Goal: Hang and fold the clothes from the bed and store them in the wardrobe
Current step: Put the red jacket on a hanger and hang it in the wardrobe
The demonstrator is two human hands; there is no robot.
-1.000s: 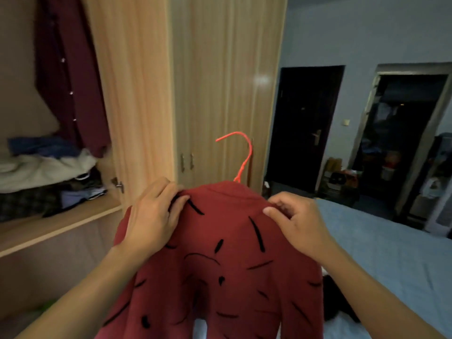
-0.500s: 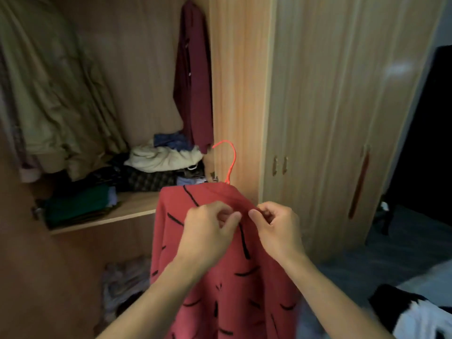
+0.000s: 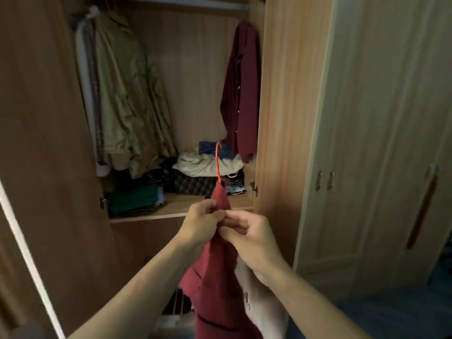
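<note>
A home bedroom: an open wooden wardrobe [image 3: 276,99] holds a hanging beige jacket [image 3: 129,94], a maroon shirt [image 3: 241,99] and folded clothes [image 3: 208,165] piled on its shelf [image 3: 176,206].

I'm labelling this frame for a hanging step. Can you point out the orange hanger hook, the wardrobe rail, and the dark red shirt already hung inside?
orange hanger hook [image 3: 217,160]: head view, on the wire stem.
wardrobe rail [image 3: 186,3]: head view, on the bar's bare middle stretch.
dark red shirt [image 3: 241,94]: head view, on its front panel.

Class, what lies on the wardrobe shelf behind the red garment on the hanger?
On the shelf lie green folded clothes, a dark checked pile and a cream bundle topped by blue cloth. The red garment hides the shelf's front right part.
</note>
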